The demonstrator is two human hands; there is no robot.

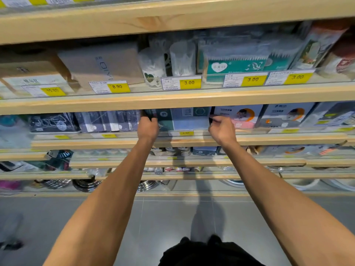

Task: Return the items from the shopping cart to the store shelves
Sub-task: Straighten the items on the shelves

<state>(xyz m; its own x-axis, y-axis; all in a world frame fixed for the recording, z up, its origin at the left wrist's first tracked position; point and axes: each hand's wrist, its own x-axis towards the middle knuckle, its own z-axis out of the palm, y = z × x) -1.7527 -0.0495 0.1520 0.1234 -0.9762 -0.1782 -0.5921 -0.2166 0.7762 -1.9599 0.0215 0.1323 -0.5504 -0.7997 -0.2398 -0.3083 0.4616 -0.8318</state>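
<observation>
Wooden store shelf (192,140), front edge: left hand (147,129) & right hand (222,130) both clamped on teal box (184,119) ends; slide it in level, square w/ neighbours.

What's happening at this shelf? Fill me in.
A person is reaching into the second wooden shelf with both bare arms. The left hand and right hand grip opposite ends of a flat teal and pale-blue box, which sits in the row among other packaged goods. No shopping cart is visible.
</observation>
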